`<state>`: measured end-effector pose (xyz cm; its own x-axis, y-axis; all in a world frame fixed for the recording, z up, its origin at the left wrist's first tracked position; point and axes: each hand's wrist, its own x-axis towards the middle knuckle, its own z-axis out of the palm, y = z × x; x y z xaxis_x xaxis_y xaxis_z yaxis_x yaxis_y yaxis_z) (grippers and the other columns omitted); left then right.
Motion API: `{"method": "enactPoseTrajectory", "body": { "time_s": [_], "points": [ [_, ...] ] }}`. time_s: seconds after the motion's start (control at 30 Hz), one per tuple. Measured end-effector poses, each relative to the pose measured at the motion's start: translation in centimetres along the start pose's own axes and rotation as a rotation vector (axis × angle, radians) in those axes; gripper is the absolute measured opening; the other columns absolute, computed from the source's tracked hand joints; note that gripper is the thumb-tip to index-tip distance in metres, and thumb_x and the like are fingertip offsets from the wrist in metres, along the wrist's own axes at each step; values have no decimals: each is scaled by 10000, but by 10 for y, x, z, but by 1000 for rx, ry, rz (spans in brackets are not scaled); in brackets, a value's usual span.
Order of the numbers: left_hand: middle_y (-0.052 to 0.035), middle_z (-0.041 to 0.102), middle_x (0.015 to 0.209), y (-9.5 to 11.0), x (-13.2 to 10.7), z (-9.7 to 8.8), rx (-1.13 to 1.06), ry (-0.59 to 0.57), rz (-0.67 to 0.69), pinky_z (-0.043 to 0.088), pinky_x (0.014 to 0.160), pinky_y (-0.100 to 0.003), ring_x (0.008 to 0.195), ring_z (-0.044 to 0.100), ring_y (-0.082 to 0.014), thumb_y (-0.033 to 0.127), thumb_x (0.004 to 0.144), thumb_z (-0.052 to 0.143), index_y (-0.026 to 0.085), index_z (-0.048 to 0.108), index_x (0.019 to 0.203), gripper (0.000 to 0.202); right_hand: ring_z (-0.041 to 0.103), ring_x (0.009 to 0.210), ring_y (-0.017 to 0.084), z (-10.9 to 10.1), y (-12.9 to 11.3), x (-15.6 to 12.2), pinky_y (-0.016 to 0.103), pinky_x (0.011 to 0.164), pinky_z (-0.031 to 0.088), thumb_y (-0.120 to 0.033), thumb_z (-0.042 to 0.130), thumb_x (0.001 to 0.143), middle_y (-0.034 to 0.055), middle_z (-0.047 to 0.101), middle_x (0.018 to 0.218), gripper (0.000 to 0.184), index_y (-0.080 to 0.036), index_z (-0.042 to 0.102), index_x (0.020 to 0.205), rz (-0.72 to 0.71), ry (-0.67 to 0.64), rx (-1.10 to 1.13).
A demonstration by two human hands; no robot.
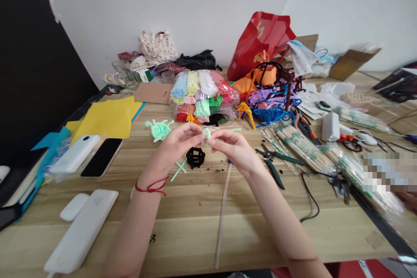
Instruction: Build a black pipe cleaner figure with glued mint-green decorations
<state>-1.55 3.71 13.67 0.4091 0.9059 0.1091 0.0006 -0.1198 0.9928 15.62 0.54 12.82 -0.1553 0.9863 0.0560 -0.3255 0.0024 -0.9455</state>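
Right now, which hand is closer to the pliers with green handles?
Right. The right hand is a little left of the green-handled pliers, not touching them. The left hand is farther left, across the light green fuzzy piece.

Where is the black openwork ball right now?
In the head view, the black openwork ball sits on the table near the middle, just below the left hand and right of the crossed green strips.

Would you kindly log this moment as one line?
left hand: pinching pale-green piece; right hand: pinching same piece; near hands: black openwork ball, crossed green strips
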Motion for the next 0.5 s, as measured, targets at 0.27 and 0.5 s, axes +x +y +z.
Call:
{"method": "enactPoseTrajectory", "body": {
  "time_s": [0.27, 0.5],
  "points": [
    [-25, 659, 856, 6, -5, 2, 401, 45, 324, 479, 793, -282, 835, 609, -152, 339, 832, 637, 191, 657, 858, 153, 522, 413, 52, -6, -9, -3, 150, 389, 412, -356, 757, 712, -40, 612, 536, 236, -154, 648, 764, 163, -99, 78],
    [-40, 675, 1047, 16, -12, 1, 533, 51, 534, 458, 916, -336, 1004, 606, -187, 309, 775, 713, 240, 642, 1077, 318, 637, 522, 67, -15, -12, 1, 133, 486, 515, -348, 797, 675, -20, 684, 644, 252, -166, 640, 749, 255, -167, 308]
  ]
}}
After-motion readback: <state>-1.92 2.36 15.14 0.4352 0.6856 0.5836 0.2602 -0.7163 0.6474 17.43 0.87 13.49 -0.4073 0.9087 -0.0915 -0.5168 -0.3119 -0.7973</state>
